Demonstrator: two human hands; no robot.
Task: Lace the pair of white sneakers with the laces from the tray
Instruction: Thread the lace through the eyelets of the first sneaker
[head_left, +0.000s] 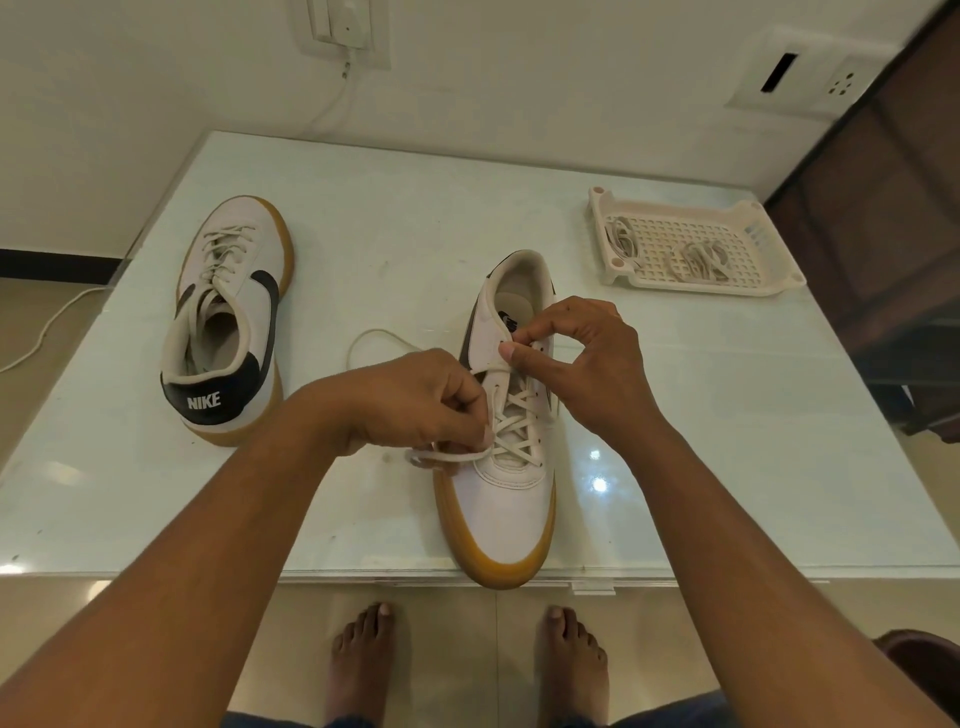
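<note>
A white sneaker with a gum sole (501, 514) lies toe toward me at the table's front edge, its lace (511, 421) crossed through most eyelets. My left hand (415, 402) pinches a lace end at the shoe's left side, and a loop of that lace (374, 338) trails on the table behind the hand. My right hand (582, 358) pinches the lace at an upper eyelet near the shoe's opening. The second sneaker (228, 317) stands laced at the left, heel toward me. A cream perforated tray (727, 280) at the back right holds more laces (698, 260).
The glass-topped table (363, 234) stands against a white wall with a socket and a hanging cable (332, 98). A dark wooden piece of furniture (893, 234) stands to the right. My bare feet (467, 660) are below the front edge.
</note>
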